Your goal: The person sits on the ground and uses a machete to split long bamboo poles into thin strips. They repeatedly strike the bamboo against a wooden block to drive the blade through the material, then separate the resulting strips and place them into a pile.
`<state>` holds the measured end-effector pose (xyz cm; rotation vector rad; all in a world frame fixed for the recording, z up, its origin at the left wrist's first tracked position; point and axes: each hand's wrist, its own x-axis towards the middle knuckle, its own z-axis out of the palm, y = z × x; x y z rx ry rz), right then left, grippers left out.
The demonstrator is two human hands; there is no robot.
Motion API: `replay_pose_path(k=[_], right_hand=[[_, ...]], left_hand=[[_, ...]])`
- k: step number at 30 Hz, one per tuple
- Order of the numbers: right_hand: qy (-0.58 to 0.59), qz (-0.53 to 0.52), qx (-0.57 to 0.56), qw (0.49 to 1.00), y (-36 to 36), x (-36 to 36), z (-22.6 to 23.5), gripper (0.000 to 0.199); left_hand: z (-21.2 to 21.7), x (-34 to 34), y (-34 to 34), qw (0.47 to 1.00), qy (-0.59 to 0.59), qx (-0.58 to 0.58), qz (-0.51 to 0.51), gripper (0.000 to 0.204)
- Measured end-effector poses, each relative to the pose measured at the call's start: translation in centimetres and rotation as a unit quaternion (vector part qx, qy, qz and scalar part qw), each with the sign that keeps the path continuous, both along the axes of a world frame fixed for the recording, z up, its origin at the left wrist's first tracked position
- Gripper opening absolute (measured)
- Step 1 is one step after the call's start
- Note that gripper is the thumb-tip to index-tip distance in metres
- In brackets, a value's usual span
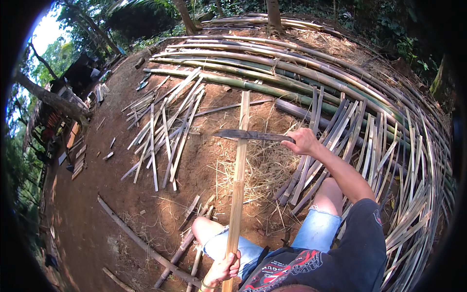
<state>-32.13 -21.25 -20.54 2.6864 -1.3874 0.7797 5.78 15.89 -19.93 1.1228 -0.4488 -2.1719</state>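
Observation:
A long pale bamboo strip [238,182] runs away from my lap, over the ground in front of me. My left hand [224,267] is closed around its near part, by my thigh. In my right hand [302,141] is the handle of a machete [253,136], its dark blade pointing left. The blade lies across the strip toward its far end and appears to touch it. Whether the edge bites into the bamboo cannot be made out. Thin straw-like shavings [267,168] are heaped on the soil beneath the strip and blade.
Split bamboo strips [168,131] lie scattered ahead to the left, and many more [369,141] are piled at right. Behind them stretch long bamboo poles [272,63]. Wooden poles [141,238] rest on bare soil near my left knee. A tree trunk [53,100] leans at far left.

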Motion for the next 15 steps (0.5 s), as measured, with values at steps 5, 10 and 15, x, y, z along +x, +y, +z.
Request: replay_pose_path(k=[5, 10, 15], right_hand=[[-0.018, -0.243, 0.119, 0.962, -5.4, -7.5, 2.2, 0.070], [-0.118, -0.373, 0.064, 0.918, -6.6, -14.3, 2.9, 0.071], [-0.185, -0.212, 0.053, 0.958, -1.1, -6.7, 3.9, 0.061]], left_hand=[[-1.7, 1.2, 4.5, 0.998, -0.023, 0.028, -0.045, 0.039], [-2.0, 2.5, 4.8, 0.998, 0.008, -0.061, 0.007, 0.039], [-2.3, 0.5, 1.7, 0.996, -0.057, -0.001, 0.073, 0.042]])
